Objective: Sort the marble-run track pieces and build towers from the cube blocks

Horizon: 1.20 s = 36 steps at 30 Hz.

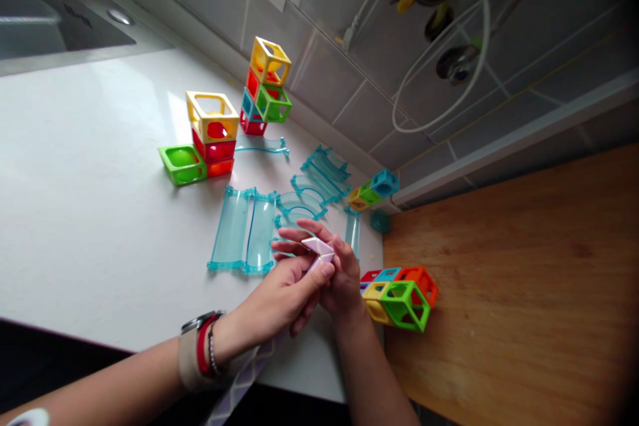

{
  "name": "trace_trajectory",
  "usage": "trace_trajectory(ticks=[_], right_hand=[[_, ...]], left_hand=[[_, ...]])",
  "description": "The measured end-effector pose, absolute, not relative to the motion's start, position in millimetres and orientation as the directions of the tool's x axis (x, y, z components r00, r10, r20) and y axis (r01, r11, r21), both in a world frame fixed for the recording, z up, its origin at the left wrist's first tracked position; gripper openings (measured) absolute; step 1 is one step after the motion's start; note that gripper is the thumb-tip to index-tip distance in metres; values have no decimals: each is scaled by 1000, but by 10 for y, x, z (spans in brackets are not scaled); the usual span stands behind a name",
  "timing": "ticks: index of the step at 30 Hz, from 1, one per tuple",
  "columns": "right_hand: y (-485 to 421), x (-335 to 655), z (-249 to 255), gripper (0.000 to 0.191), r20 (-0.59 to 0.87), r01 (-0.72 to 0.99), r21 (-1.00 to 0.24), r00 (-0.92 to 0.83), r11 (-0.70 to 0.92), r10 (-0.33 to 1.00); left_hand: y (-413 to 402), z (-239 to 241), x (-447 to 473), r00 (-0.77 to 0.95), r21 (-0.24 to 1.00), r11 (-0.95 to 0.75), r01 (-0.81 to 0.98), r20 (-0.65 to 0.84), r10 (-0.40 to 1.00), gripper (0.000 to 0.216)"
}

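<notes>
A pale purple and white twisty snake puzzle (322,249) is held between my two hands above the front of the counter. My left hand (289,289), with a watch and bracelets at the wrist, pinches its folded end with the thumb on top. From the other side my right hand (344,273) grips the same end, its thumb against the wedges and several fingers stretched out behind. The puzzle's long straight part hangs below my left wrist towards the counter's front edge. My palms hide the piece where the two parts join.
Clear teal track pieces (260,229) lie beyond my hands. Stacked cube frames (213,136) and a taller cube stack (267,86) stand further back. More cubes (399,296) sit at right by a wooden board (509,279). A sink (74,20) is at far left; cables (484,46) hang on the tiled wall.
</notes>
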State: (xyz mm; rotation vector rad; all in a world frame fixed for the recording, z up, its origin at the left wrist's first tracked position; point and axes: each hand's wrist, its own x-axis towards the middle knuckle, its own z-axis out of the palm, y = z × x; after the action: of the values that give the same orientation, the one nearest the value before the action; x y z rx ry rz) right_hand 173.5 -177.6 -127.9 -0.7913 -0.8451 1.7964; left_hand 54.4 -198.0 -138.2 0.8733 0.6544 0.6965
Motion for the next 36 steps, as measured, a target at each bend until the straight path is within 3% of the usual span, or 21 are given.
trace_trajectory(ticks=[2,7,11,14,16,20,26,29,32,34,36], right_hand=[[-1805,1721,-1282,50,-73,-482,-841,-346,-244,935],[-1798,1750,-1252,30,-29,-522,-835,-275,-175,961],[-1769,1769,-1221,30,-87,-562,-807,-187,-179,978],[-1786,1744,-1228,51,-152,-458,-852,-249,-255,956],[-1799,1725,-1241,54,-203,-357,-883,-294,-304,934],[-1787,1728,-1253,52,-222,-236,-925,-304,-299,927],[-1757,1788,-1235,30,-204,-187,-947,-282,-262,937],[-1760,1794,-1216,42,-156,-223,-946,-323,-235,934],[-1762,1797,-1199,77,-141,-313,-911,-374,-268,917],[-1770,1815,-1208,96,-189,-315,-885,-429,-342,883],[-1789,1849,-1239,100,-232,-273,-875,-488,-399,841]], left_hand=[[-1981,-1336,521,680,782,539,-314,-211,702,54],[-1994,-1259,462,797,712,640,-290,-192,573,56],[-2013,-1341,478,774,720,639,-270,-231,589,55],[-2029,-1399,513,728,726,616,-307,-238,643,54],[-2036,-1414,532,691,731,596,-332,-241,681,54],[-2028,-1420,537,702,754,585,-301,-240,670,53],[-2000,-1427,512,634,855,475,-207,-252,731,47],[-2001,-1421,506,607,869,461,-179,-271,747,46],[-1991,-1384,465,647,833,516,-198,-284,707,47],[-1978,-1323,403,744,769,595,-232,-254,618,49],[-1970,-1242,329,848,675,701,-230,-215,485,50]])
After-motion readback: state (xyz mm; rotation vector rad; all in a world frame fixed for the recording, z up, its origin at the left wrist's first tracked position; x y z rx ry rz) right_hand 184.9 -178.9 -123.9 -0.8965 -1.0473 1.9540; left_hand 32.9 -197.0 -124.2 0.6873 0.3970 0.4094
